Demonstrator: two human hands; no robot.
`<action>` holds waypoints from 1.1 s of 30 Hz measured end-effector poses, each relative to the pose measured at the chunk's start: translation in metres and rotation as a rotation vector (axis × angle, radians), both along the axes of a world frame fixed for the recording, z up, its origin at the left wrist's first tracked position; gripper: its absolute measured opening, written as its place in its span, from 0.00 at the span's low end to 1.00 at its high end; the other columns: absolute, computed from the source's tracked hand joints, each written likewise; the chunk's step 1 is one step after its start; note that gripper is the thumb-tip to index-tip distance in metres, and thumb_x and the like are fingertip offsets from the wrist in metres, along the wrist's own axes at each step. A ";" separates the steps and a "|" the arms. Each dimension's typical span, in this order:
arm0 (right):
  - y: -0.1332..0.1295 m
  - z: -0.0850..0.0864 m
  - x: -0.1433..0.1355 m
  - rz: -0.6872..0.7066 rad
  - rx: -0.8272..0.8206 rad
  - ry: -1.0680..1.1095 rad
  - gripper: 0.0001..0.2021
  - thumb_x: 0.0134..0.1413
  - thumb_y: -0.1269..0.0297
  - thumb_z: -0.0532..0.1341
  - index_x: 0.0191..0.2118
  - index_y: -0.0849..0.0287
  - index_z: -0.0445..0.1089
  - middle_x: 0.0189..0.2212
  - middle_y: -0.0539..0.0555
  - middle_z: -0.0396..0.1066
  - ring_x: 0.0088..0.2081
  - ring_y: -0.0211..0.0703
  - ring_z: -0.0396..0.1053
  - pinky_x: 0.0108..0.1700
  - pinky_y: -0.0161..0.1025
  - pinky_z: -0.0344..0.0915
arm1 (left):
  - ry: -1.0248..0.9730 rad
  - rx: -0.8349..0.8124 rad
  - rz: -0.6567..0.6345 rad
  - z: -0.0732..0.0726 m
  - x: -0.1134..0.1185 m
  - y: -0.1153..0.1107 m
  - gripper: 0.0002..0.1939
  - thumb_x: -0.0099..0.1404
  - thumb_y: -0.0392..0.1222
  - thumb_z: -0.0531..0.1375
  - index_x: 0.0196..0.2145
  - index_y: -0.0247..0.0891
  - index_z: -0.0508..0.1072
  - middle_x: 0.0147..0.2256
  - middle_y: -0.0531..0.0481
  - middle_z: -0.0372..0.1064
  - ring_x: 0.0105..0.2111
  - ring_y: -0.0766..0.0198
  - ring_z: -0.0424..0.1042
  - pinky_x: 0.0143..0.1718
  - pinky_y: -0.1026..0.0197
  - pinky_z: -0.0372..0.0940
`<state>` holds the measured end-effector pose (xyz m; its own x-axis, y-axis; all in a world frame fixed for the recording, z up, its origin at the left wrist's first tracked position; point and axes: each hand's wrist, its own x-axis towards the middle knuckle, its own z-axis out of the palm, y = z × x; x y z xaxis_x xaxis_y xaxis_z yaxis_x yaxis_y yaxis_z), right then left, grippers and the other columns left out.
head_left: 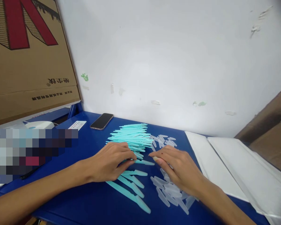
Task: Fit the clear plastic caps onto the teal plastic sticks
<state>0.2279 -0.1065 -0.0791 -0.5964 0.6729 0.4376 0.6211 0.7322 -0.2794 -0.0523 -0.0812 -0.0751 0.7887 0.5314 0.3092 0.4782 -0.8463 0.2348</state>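
Note:
My left hand (pixel 115 159) pinches a turquoise eyebrow razor (pixel 144 162) between thumb and fingers, its end pointing right. Just beyond that end, the thumb and index finger of my right hand (pixel 172 165) are pressed together; what they hold, if anything, is too small to make out. Behind my left hand lies a thick pile of turquoise razors (pixel 130 134). Several more razors (pixel 131 193) lie fanned out in front of it. Translucent plastic caps (pixel 172 190) are scattered beside and partly under my right hand, and a smaller group of caps (pixel 162 140) lies behind it.
A phone (pixel 102 121) and a white printed card (pixel 77 125) lie at the back left of the blue table (pixel 84 206). A large cardboard box (pixel 32 68) stands at left, beside a blurred-out area. White flat sheets (pixel 236 168) lie on the right. A white wall closes the back.

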 end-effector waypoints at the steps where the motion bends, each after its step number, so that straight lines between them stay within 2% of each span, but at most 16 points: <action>1: 0.001 0.001 0.003 -0.014 0.019 -0.031 0.17 0.75 0.62 0.49 0.51 0.55 0.75 0.44 0.54 0.80 0.44 0.45 0.74 0.46 0.44 0.70 | 0.026 -0.005 0.005 0.002 -0.002 0.001 0.07 0.75 0.38 0.56 0.43 0.41 0.75 0.34 0.51 0.73 0.37 0.60 0.69 0.38 0.60 0.60; 4: 0.004 0.003 0.009 -0.046 0.061 -0.083 0.19 0.76 0.61 0.47 0.46 0.57 0.76 0.42 0.56 0.79 0.42 0.46 0.73 0.44 0.45 0.69 | 0.090 -0.027 -0.006 0.007 -0.004 0.002 0.05 0.72 0.37 0.58 0.38 0.41 0.75 0.35 0.50 0.73 0.39 0.59 0.68 0.44 0.57 0.61; 7: 0.004 0.004 0.011 -0.044 0.071 -0.100 0.20 0.76 0.60 0.46 0.45 0.57 0.75 0.40 0.57 0.79 0.41 0.46 0.73 0.43 0.43 0.68 | 0.114 -0.014 -0.012 0.010 -0.004 0.003 0.07 0.72 0.39 0.58 0.35 0.40 0.74 0.33 0.50 0.71 0.35 0.60 0.66 0.41 0.57 0.60; 13: 0.001 0.005 0.006 0.000 0.060 -0.139 0.19 0.76 0.61 0.46 0.45 0.58 0.74 0.39 0.55 0.78 0.41 0.46 0.72 0.43 0.44 0.66 | 0.222 0.063 0.082 0.012 -0.009 0.008 0.04 0.72 0.41 0.60 0.39 0.41 0.74 0.37 0.49 0.71 0.39 0.58 0.68 0.31 0.60 0.54; 17: 0.002 0.005 0.006 -0.004 0.071 -0.139 0.19 0.76 0.61 0.46 0.45 0.59 0.74 0.38 0.54 0.78 0.41 0.46 0.71 0.43 0.44 0.65 | 0.278 0.039 0.090 0.008 -0.010 0.011 0.01 0.72 0.39 0.61 0.40 0.42 0.74 0.38 0.51 0.70 0.40 0.59 0.70 0.33 0.60 0.55; 24: 0.000 0.004 0.006 -0.010 0.088 -0.147 0.18 0.76 0.61 0.48 0.44 0.58 0.75 0.36 0.55 0.79 0.39 0.46 0.72 0.40 0.43 0.64 | 0.275 -0.030 0.115 0.006 -0.009 0.010 0.03 0.73 0.39 0.59 0.44 0.41 0.71 0.42 0.51 0.69 0.40 0.61 0.70 0.36 0.60 0.56; 26: 0.000 0.004 0.006 -0.014 0.029 -0.117 0.15 0.74 0.60 0.52 0.44 0.56 0.76 0.36 0.53 0.79 0.40 0.46 0.73 0.40 0.42 0.65 | 0.271 -0.030 0.113 0.006 -0.009 0.009 0.04 0.73 0.38 0.59 0.45 0.41 0.70 0.42 0.51 0.69 0.40 0.61 0.70 0.36 0.60 0.56; 29: -0.001 0.007 0.007 -0.034 -0.164 -0.063 0.10 0.69 0.56 0.60 0.41 0.51 0.78 0.33 0.49 0.78 0.39 0.45 0.73 0.41 0.43 0.68 | 0.263 -0.006 0.092 0.005 -0.010 0.009 0.05 0.72 0.36 0.58 0.45 0.42 0.71 0.41 0.51 0.69 0.41 0.61 0.70 0.36 0.61 0.56; 33: -0.002 0.015 0.013 -0.033 -0.329 -0.098 0.07 0.64 0.55 0.65 0.37 0.47 0.80 0.31 0.48 0.77 0.39 0.47 0.73 0.47 0.47 0.69 | 0.256 0.036 0.066 0.004 -0.011 0.011 0.04 0.73 0.35 0.58 0.42 0.41 0.71 0.39 0.51 0.69 0.40 0.61 0.70 0.34 0.61 0.56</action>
<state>0.2411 -0.1081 -0.0643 -0.6003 0.7882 0.1357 0.6784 0.5916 -0.4356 -0.0634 -0.0706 -0.0714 0.8075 0.5767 0.1239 0.5728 -0.8168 0.0690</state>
